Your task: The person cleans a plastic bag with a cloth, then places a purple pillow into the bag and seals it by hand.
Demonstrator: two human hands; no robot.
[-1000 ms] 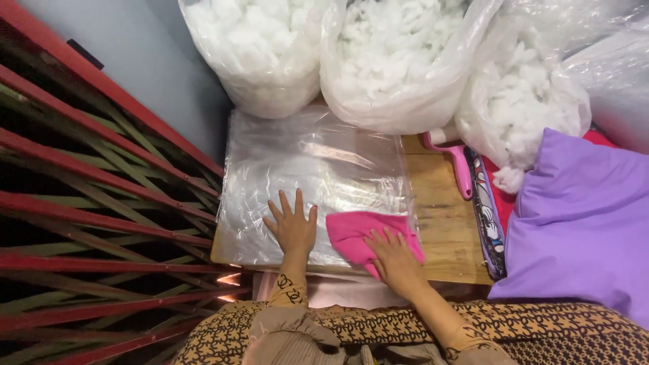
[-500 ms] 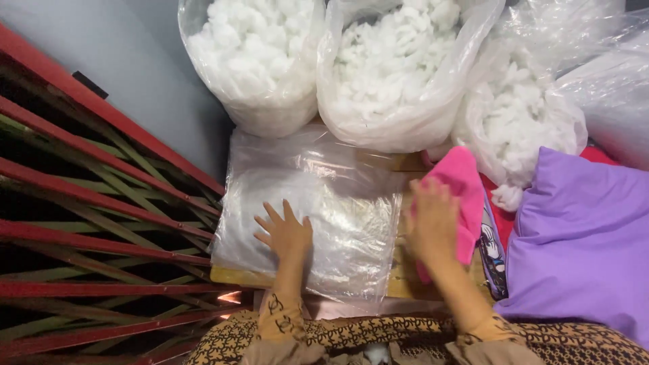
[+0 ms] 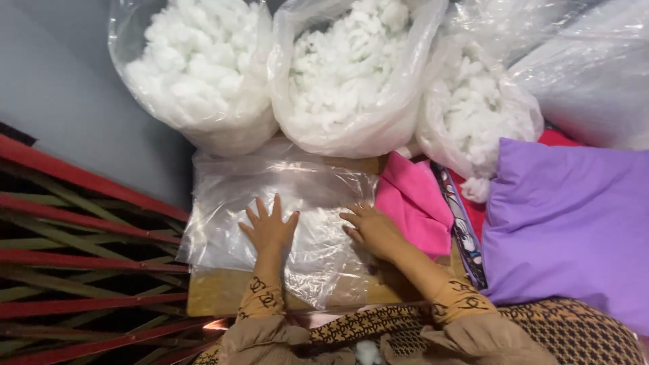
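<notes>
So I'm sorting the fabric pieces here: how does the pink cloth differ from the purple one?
The pink cloth is small, rumpled and flat on the wooden board; the purple cloth is far larger, smoother and looks puffed like a cushion, off the board at the right. The right hand lies beside the pink one; neither hand is near the purple one. Both are plain, solid-coloured fabric.

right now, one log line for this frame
left hand flat on clear plastic bag | right hand on bag edge | pink cloth beside

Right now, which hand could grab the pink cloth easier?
The right hand, probably. It rests on the plastic sheet right beside the pink cloth; the left hand lies farther away.
</notes>
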